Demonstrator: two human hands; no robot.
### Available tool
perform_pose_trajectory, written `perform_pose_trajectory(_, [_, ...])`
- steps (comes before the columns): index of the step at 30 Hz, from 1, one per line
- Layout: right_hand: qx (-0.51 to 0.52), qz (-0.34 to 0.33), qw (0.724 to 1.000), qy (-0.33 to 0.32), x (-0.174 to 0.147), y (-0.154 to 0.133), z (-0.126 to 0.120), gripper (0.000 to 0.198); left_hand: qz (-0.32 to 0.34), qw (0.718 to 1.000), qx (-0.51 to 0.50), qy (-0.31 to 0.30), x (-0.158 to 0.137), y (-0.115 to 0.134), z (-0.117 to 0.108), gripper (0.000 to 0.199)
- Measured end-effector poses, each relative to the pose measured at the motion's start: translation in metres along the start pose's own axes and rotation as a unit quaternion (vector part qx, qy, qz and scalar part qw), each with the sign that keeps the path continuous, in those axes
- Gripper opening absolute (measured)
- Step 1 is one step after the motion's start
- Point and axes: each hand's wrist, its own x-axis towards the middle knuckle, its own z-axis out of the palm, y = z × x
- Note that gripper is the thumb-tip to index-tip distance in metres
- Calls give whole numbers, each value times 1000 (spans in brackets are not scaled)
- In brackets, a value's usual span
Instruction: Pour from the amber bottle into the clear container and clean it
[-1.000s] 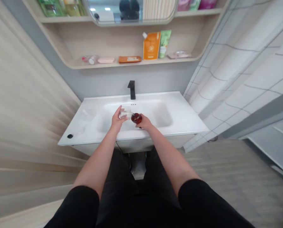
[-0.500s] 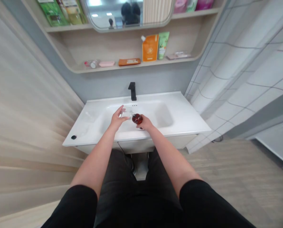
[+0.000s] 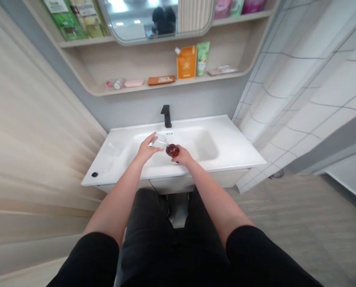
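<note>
Over the white basin [image 3: 208, 145], my left hand [image 3: 146, 148] is closed around a clear, see-through container [image 3: 159, 142], tilted toward the right. My right hand [image 3: 182, 154] grips a dark amber bottle [image 3: 172, 150], also tilted, its neck pointing left and up. The bottle's mouth meets or nearly meets the clear container's open end; whether they touch I cannot tell. Any liquid passing between them is too small to make out. A small black round cap [image 3: 94, 174] lies on the counter's front left corner.
A black faucet [image 3: 166, 116] rises behind the basin. Above it, a shelf [image 3: 106, 91] holds an orange pouch [image 3: 186, 62], a green tube [image 3: 202, 59] and a flat orange packet [image 3: 161, 80]. A mirror [image 3: 136, 24] hangs higher up. A pale curtain [image 3: 31, 131] borders the left side.
The clear container is tilted slightly more and shows more plainly between my fingers. Both hands stay almost in place, and the bottle's position is nearly the same. The camera view has shifted slightly.
</note>
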Motion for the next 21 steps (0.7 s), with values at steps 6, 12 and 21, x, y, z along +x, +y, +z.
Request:
perform_pose_trajectory(6, [-8, 2, 1000, 7, -3, -4, -2, 68, -9, 999, 41, -12, -1, 17, 1, 115])
perform_pose_trajectory(12, [-2, 3, 1000, 13, -1, -4, -1, 71, -6, 997, 73, -18, 2, 27, 2, 110])
perform_pose_trajectory(21, [34, -21, 998, 41, -4, -4, 0, 72, 24, 991, 122, -55, 20, 48, 2, 110])
